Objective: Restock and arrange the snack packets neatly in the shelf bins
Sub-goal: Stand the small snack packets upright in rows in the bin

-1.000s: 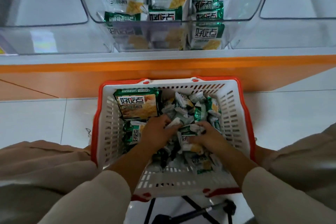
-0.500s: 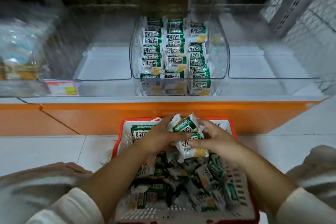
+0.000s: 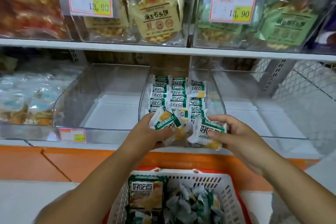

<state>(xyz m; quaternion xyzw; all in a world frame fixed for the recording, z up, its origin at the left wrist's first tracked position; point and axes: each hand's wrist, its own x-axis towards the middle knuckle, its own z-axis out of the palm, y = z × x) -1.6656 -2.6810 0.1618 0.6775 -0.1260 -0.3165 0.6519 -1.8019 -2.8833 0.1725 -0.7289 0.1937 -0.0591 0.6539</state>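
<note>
Observed from beside the shelf: the left hand (image 3: 154, 132) had its fingers curled around a small bunch of green-and-white snack packets (image 3: 166, 122), held tilted at the front lip of the middle clear bin (image 3: 218, 100). The right hand (image 3: 234, 136) pinched one packet (image 3: 209, 132) between thumb and fingers just beside the left-hand bunch; its face read "好吃点", and the smaller line below that was too blurred to read. Inside the bin, matching packets stood in three rows (image 3: 177, 94), most showing the same "好吃点" mark. Below the hands sat a white basket with a red rim (image 3: 225, 192), holding a larger bag printed "好吃点" (image 3: 145, 192) at its left and a loose heap of small packets (image 3: 190, 203) to the right of that bag. On the upper shelf, two price tags each read "13.90" (image 3: 90, 0) (image 3: 232, 8). Between them a beige bag read "海玉石头饼" (image 3: 157, 18). Green bags (image 3: 289, 22) sat behind the right tag, their print unclear. A small red-and-yellow label (image 3: 72, 135) on the lower left bin front was illegible.
</note>
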